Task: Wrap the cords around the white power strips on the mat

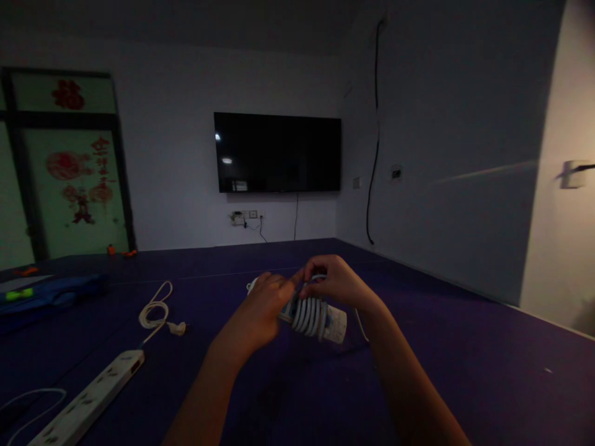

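Note:
In the head view a white power strip is held above the purple surface, with several turns of its white cord wound around its body. My left hand is closed around the strip's left part, and its index finger reaches toward the wound cord. Pinched between the fingers of my right hand is a length of the cord at the top of the coil. A loose stretch of cord hangs below my right wrist. The strip's left part is mostly hidden behind my left hand.
A second white power strip lies at the lower left, its looped cord and plug beyond it. Blue cloth is at the far left. A television hangs on the back wall, and a black cable hangs by the corner.

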Demonstrator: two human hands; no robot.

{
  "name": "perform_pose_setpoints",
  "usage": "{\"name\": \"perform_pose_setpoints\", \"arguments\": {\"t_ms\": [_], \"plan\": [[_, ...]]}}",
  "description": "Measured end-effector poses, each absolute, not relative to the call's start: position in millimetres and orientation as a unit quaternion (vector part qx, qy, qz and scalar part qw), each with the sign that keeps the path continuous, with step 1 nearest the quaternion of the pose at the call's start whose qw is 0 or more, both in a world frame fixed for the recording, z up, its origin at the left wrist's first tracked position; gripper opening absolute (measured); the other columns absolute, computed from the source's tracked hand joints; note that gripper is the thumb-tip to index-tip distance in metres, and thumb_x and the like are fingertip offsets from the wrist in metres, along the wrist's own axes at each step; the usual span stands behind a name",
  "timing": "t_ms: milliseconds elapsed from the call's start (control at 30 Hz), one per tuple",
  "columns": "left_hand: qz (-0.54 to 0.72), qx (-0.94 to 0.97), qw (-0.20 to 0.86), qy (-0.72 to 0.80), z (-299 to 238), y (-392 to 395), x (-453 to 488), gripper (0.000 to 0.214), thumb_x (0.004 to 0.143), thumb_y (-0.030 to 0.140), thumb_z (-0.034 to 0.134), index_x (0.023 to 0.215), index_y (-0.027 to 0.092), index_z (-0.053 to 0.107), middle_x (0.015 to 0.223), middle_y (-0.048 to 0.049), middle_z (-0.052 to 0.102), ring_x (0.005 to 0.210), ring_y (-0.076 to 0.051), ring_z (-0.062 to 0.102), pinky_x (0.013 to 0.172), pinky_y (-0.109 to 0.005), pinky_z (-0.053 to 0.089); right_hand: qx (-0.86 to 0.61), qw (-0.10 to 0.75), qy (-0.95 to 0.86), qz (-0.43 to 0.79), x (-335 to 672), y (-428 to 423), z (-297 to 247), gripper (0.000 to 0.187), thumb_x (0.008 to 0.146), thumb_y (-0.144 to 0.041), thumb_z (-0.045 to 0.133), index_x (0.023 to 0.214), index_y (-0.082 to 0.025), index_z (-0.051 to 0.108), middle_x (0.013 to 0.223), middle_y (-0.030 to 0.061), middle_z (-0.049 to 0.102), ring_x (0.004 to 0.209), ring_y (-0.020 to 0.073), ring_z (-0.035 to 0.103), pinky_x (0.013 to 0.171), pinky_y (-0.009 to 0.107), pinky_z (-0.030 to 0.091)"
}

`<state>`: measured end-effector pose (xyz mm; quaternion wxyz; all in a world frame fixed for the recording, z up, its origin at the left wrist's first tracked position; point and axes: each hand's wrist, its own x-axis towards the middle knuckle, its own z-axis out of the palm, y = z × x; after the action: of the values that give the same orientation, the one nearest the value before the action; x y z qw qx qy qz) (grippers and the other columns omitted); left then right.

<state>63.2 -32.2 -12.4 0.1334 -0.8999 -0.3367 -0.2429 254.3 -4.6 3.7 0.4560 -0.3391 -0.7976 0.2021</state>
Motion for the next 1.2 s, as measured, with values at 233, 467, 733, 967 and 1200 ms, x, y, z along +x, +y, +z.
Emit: {"name": "perform_pose_setpoints", "arguments": {"t_ms": [233,467,733,967,1200], "plan": [[-0.32,-0.901,0.085,-0.279,-13,-36,67,0.063,0.061,-0.005,0.044,0.118,0.022,0.049,0.125,-0.0083,0.048,0.117,-0.023,0.046,0.097,-0.041,0.039,-0.316,0.475,-0.783,0.248,266,-2,5,0.026,0.053,-0.023,0.078,0.065,-0.015,0.056,0.065,-0.0015,0.06,0.062,0.0109,0.055,0.06,0.025,0.042],[-0.361,-0.909,-0.007,-0.209,-7,-48,72,0.06,0.064,-0.001,0.051,0.118,0.025,0.049,0.123,-0.0065,0.051,0.115,-0.022,0.048,0.098,-0.042,0.04,-0.245,0.485,-0.769,0.336,277,-1,5,0.031,0.052,-0.026,0.08,0.068,-0.016,0.056,0.07,-0.0013,0.061,0.066,0.0109,0.057,0.064,0.026,0.045],[-0.382,-0.906,-0.056,-0.176,-3,-55,73,0.052,0.067,0.008,0.061,0.116,0.025,0.055,0.124,-0.0074,0.052,0.114,-0.023,0.051,0.095,-0.042,0.043,-0.177,0.482,-0.737,0.44,276,5,-4,0.034,0.052,-0.037,0.082,0.062,-0.016,0.057,0.06,-0.0035,0.058,0.054,0.0086,0.053,0.051,0.021,0.041],[-0.42,-0.888,-0.065,-0.176,1,-56,71,0.048,0.063,0.009,0.066,0.11,0.021,0.061,0.12,-0.0086,0.056,0.11,-0.022,0.055,0.091,-0.039,0.047,-0.166,0.498,-0.704,0.478,265,-1,-6,0.029,0.059,-0.037,0.078,0.066,-0.018,0.057,0.06,-0.0044,0.056,0.05,0.0079,0.05,0.048,0.021,0.04],[-0.482,-0.85,-0.044,-0.207,-1,-45,70,0.05,0.061,0.019,0.075,0.11,0.019,0.062,0.118,-0.0107,0.061,0.108,-0.023,0.058,0.093,-0.043,0.047,-0.227,0.615,-0.676,0.338,257,11,-19,0.032,0.068,-0.049,0.066,0.081,-0.021,0.057,0.077,0.0031,0.06,0.07,0.0174,0.059,0.066,0.031,0.049]]}}
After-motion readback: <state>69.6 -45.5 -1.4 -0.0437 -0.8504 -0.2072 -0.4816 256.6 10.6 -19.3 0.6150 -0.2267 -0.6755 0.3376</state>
